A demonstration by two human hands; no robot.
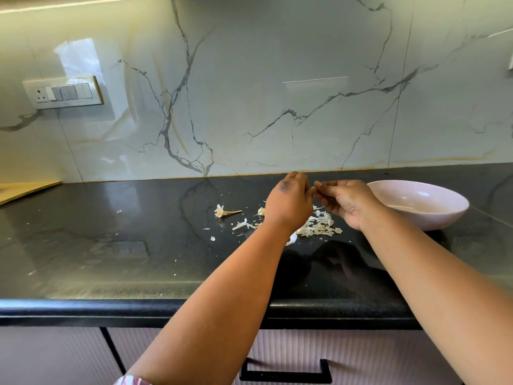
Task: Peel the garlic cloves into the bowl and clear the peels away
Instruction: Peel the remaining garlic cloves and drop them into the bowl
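While the left hand [288, 201] and right hand [344, 202] meet fingertip to fingertip above the table [111, 245], both grips pinch something too small to tell, perhaps a clove. Peels [319, 226] lie heaped just beneath them, the bowl [433, 207] just right, a garlic stem [223, 212] left

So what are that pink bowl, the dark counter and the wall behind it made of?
The bowl looks like glazed ceramic or melamine: smooth, pale pink, with soft highlights. The counter seems to be polished black stone, speckled and mirror-like. The wall looks like glossy marble or marble-look tile, white with grey veins and thin joint lines.
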